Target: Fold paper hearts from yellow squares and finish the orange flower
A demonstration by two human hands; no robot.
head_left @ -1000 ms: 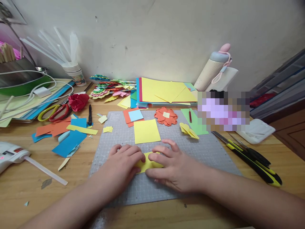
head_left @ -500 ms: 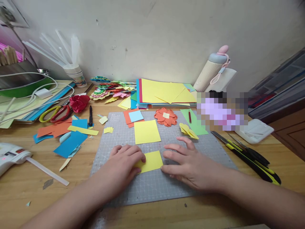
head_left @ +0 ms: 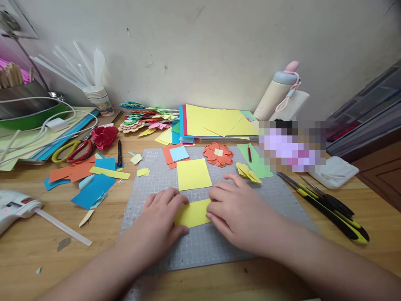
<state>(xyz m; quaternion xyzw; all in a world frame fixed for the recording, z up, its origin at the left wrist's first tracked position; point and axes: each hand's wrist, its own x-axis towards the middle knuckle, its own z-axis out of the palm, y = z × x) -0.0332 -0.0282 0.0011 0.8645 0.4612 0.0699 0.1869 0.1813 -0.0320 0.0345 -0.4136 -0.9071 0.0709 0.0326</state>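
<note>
A yellow paper rectangle (head_left: 194, 214) lies on the grey cutting mat (head_left: 175, 251). At its left end my left hand (head_left: 164, 215) grips it, fingers along the top and thumb at the lower edge. My right hand (head_left: 233, 209) has its fingers pressed together on the paper's right end; the fingertips partly cover that edge. Just behind lies a yellow square (head_left: 194, 174). Farther back on the mat are an orange paper flower (head_left: 224, 159) with a pale square at its centre, a light blue square (head_left: 179, 153) on orange paper, and a folded yellow piece (head_left: 248, 172).
Blue and orange scraps (head_left: 94, 190), scissors (head_left: 82, 151) and a glue gun (head_left: 19, 209) are at left. A paper stack (head_left: 216, 120) lies by the wall. A black-and-yellow cutter (head_left: 332, 211) is at right, with a bottle (head_left: 275, 94) behind.
My right hand has moved left onto the paper's right end, and its spread fingers have closed together. My left thumb now shows at the paper's lower edge.
</note>
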